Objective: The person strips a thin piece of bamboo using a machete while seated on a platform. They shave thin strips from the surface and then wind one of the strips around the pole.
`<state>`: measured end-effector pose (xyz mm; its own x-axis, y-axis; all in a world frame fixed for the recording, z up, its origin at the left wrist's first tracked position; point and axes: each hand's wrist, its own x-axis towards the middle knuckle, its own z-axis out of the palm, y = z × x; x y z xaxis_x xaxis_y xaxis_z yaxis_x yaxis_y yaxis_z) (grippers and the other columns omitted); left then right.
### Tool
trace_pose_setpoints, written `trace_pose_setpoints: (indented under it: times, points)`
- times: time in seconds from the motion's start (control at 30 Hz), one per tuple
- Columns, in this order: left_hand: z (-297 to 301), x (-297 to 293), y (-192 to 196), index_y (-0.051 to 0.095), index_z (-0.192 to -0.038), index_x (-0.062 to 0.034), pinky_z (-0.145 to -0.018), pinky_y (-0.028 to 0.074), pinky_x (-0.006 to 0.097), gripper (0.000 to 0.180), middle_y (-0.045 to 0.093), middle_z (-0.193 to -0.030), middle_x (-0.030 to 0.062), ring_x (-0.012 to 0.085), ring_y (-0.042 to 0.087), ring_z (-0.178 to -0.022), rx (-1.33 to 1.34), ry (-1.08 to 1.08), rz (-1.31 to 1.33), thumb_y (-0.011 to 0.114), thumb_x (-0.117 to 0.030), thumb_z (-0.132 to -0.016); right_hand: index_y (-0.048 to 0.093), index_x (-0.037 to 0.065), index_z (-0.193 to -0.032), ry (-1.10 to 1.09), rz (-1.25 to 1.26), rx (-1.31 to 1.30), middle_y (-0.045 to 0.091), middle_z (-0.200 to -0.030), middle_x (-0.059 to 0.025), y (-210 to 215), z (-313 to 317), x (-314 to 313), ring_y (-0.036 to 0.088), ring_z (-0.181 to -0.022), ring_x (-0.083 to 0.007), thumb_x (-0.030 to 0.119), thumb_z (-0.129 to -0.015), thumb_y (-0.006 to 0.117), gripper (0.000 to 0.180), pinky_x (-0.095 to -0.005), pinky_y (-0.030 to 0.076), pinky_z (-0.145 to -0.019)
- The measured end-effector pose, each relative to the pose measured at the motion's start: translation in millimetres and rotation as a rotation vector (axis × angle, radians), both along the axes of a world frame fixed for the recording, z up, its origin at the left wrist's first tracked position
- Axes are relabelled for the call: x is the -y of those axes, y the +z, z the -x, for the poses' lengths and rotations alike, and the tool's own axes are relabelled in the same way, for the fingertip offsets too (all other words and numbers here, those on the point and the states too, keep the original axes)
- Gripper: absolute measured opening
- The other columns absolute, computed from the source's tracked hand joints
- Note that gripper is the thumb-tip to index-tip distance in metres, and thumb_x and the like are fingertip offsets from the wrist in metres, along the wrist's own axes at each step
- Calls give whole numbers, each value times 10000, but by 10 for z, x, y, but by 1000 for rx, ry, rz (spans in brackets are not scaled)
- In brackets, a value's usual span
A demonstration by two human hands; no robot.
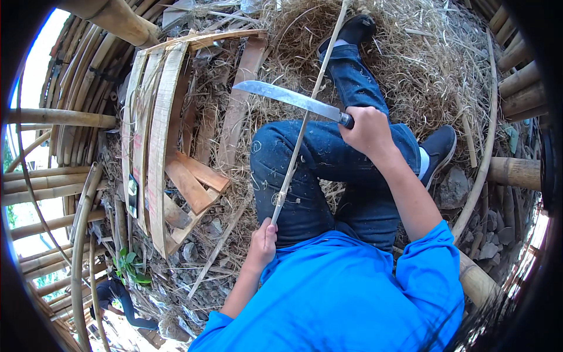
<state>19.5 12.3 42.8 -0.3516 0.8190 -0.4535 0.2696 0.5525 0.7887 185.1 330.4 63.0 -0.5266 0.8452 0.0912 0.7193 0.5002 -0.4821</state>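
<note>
A long, thin bamboo strip (298, 145) runs from my lap up past my foot at the top of the view. My left hand (262, 243) is closed round its near end, beside my thigh. In my right hand (368, 130) is the dark handle of a large knife (287, 95). Its long, slightly curved blade points left and crosses the strip above my knees. Whether the blade touches the strip, I cannot tell. Pale shavings lie on my dark jeans (316, 152).
A wooden slatted crate (155, 141) lies at the left with loose boards in it. Dry shavings (410, 76) cover the ground. Bamboo pole walls (64, 117) stand on both sides. Stones (454, 189) lie at right. Another person (120, 302) is at the lower left, beyond the poles.
</note>
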Motion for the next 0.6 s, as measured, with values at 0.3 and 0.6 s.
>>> trace_pose_setpoints:
  times: [0.3, 0.6]
  points:
    - [19, -6, -191, 500, -811, -22, -470, 380, 296, 479, 469, -540, 66, 168, 506, -480, -68, -18, -14, 302, -415, -1003, 673, 62, -733, -53, -180, 288, 660, -727, -191, -45, 57, -758, 666, -706, -361, 251, -709, 660, 190, -427, 545, -674]
    - [59, -148, -70, 509, -816, -20, -469, 387, 311, 467, 463, -530, 75, 190, 517, -475, -25, -27, -1, 309, -398, -1004, 697, 59, -808, -316, -220, 433, 684, -860, -190, 72, -50, -1532, 679, -812, -345, 272, -792, 616, 228, -438, 540, -738]
